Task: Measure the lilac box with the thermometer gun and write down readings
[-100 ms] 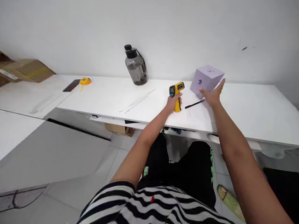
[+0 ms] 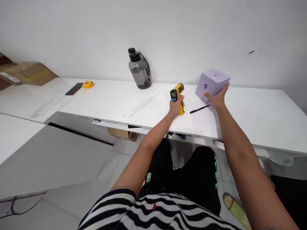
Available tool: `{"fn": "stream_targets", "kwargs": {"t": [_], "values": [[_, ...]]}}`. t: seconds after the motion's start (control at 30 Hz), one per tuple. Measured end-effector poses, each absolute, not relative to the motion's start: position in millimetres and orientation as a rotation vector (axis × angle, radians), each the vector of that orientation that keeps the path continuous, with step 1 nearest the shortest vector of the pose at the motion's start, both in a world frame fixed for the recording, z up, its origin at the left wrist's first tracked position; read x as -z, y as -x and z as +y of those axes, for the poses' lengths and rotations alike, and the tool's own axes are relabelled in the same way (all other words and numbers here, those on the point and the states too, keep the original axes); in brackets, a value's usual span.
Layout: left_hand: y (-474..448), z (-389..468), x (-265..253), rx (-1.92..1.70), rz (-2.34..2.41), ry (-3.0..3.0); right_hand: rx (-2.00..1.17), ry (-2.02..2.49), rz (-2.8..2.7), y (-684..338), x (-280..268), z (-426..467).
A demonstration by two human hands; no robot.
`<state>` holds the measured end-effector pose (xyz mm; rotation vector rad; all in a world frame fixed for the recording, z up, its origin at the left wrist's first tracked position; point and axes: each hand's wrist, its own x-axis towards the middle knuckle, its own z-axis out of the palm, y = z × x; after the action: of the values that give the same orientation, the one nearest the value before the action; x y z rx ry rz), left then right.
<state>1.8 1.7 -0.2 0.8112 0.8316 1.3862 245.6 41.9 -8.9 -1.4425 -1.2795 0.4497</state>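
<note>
My left hand (image 2: 177, 105) is wrapped round the handle of a yellow and black infrared thermometer (image 2: 177, 91), held over the white desk with its small screen facing me. Thumb and fingers of my right hand (image 2: 217, 98) grip the near right side of a lilac cube-shaped box (image 2: 211, 82) with a dark emblem on its front. The box's underside is hidden, so I cannot tell whether it rests fully on the desk. A black pen (image 2: 200, 109) lies between both hands, its right end close to my right wrist.
A grey water bottle (image 2: 140, 72) stands by the wall. Further left lie a yellow tape measure (image 2: 88, 84) and a dark flat object (image 2: 74, 89). Cardboard boxes (image 2: 35, 74) sit at the far left. The white desk's (image 2: 259, 118) front edge runs above my knees.
My left hand has turned the infrared thermometer slightly and shifted it a little to the left. My right hand stays on the box, with its fingers closed in more against the side.
</note>
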Motion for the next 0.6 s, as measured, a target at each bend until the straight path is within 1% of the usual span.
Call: {"fn": "stream_targets", "kwargs": {"t": [0.13,0.27,0.37,0.43,0.6], "values": [[-6.2,10.0,-0.6,-1.451,0.887,-0.957,-0.374,1.426,-1.23,-240.4,14.4,47.5],[-14.4,20.6,-1.9,-1.28,0.943,-1.236,-0.365,1.548,-1.154,-235.8,14.2,42.2],[-18.5,23.0,0.8,-1.17,0.86,-1.303,-0.307,1.624,-1.16,-235.2,13.9,39.8],[-18.1,20.7,3.3,-1.159,0.773,-1.352,-0.254,1.612,-1.173,-236.9,17.2,42.2],[-14.3,13.6,0.3,-1.062,0.726,-1.33,-0.19,1.525,-1.242,-242.6,28.4,48.8]]}}
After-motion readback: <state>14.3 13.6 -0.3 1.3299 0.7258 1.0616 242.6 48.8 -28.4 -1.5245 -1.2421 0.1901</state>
